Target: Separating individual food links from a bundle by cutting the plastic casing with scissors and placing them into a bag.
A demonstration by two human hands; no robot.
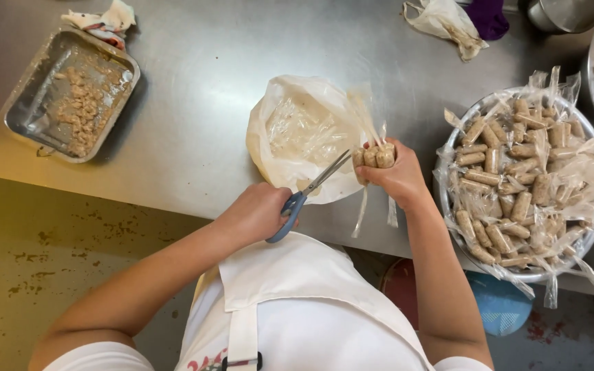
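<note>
While gripping blue-handled scissors (314,189) in left hand (259,211), blades open at bundle of wrapped rolls (375,157) clenched in right hand (397,177) over white bag (304,137). Risk: nicking fingers (369,175), blades so close. Cut point hidden; bowl of wrapped rolls (520,182) partly cropped.
</note>
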